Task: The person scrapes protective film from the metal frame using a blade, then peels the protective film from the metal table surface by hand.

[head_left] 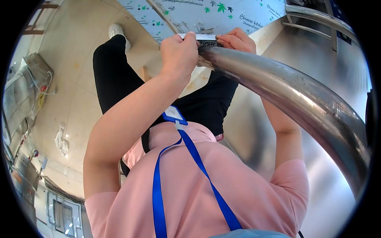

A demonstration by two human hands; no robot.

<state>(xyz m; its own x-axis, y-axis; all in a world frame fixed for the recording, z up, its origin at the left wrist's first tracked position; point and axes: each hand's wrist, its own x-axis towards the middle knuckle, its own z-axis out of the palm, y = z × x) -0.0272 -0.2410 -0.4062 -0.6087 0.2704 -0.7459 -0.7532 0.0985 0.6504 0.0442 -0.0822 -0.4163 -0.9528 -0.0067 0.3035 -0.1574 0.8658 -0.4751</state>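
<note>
At the top centre, a narrow strip with a white edge and dark printed lettering (207,42) runs between my two hands. My left hand (180,51) has its fingers bent and pressed on the left end of it. The right end is pinched between the thumb and fingers of my right hand (237,41). A thick metal tube (278,77) curves from just below the strip down to the right, passing in front of my right forearm. Behind the strip lies a light blue sheet with green leaf prints (234,14).
A blue lanyard with a badge (174,114) hangs over my body. Metal rails (313,18) stand at the upper right. Equipment with cables (39,73) is on the left, and a crumpled clear plastic piece (61,141) lies on the tiled floor (75,59).
</note>
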